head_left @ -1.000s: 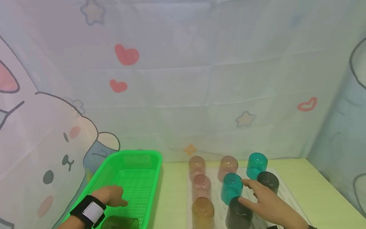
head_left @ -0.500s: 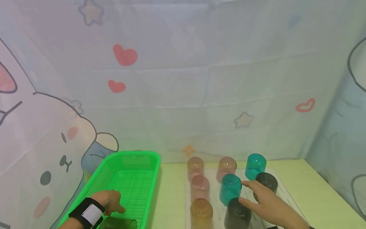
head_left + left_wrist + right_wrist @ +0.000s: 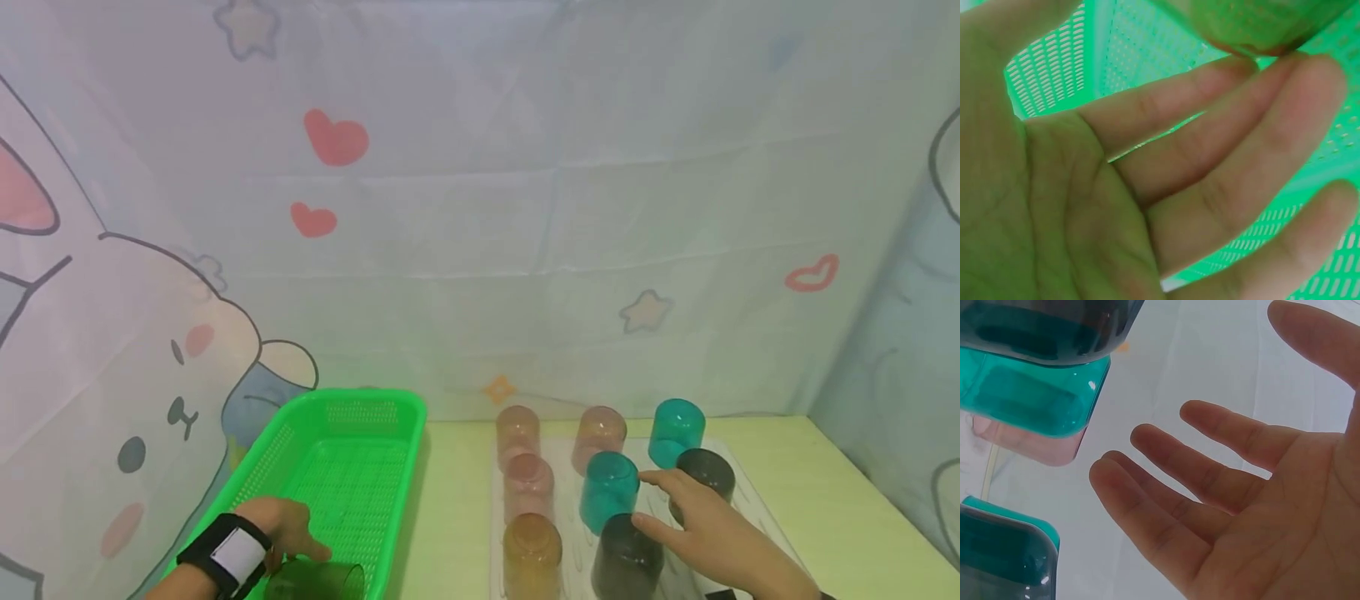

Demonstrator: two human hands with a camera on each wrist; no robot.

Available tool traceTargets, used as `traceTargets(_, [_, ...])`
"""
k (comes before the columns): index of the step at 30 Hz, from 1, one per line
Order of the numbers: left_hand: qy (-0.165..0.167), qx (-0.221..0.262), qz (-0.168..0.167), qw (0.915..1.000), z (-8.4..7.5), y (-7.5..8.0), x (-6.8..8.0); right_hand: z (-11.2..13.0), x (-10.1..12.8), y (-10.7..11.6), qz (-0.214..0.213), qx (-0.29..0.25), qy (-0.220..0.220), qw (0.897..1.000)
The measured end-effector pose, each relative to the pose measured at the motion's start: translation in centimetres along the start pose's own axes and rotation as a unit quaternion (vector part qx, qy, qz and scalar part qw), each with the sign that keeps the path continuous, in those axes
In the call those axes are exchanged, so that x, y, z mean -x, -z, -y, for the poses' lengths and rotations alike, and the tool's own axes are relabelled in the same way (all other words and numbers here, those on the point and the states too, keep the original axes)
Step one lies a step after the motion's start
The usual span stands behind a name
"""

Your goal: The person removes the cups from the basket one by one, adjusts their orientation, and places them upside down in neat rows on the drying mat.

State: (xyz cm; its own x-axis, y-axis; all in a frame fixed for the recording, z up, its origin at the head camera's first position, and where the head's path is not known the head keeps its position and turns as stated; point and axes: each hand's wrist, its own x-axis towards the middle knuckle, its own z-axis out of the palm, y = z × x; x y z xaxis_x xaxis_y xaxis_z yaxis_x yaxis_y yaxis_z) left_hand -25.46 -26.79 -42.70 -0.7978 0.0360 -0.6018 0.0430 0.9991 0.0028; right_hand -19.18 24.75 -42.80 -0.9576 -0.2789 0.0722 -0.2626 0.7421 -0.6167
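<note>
left hand (image 3: pixel 281 525) low, palm down, fingers straight, wristband on wrist | right hand (image 3: pixel 701 521) reaching forward, fingers spread and relaxed, index extended, holding nothing

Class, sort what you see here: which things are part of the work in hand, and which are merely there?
In the work: left hand, green cup, basket, right hand, dark cup, teal cup.
Merely there: pink cups, amber cup, tray, cartoon backdrop.
</note>
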Motion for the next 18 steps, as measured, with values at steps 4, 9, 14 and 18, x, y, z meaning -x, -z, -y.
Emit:
traceTargets(4, [0.007, 0.008, 0.025, 0.9996, 1.8, -1.3, -3.0, 0.1, 0.1, 0.1, 0.004, 0.000, -0.005, 1.000])
traceTargets(9, [0.000, 0.035, 0.030, 0.9989, 3.0, -2.3, -5.0, 0.2, 0.0, 0.2, 0.008, 0.005, -0.015, 1.000])
traceTargets(14, [-0.051, 0.040, 0.018, 0.9977, 1.2, -1.0, -2.5, 0.2, 0.0, 0.2, 0.004, 0.009, -0.016, 1.000])
traceTargets(18, [-0.084, 0.050, 0.034, 0.9946, 1.6, -1.2, -3.5, 0.2, -0.1, 0.3, 0.003, 0.010, -0.019, 1.000])
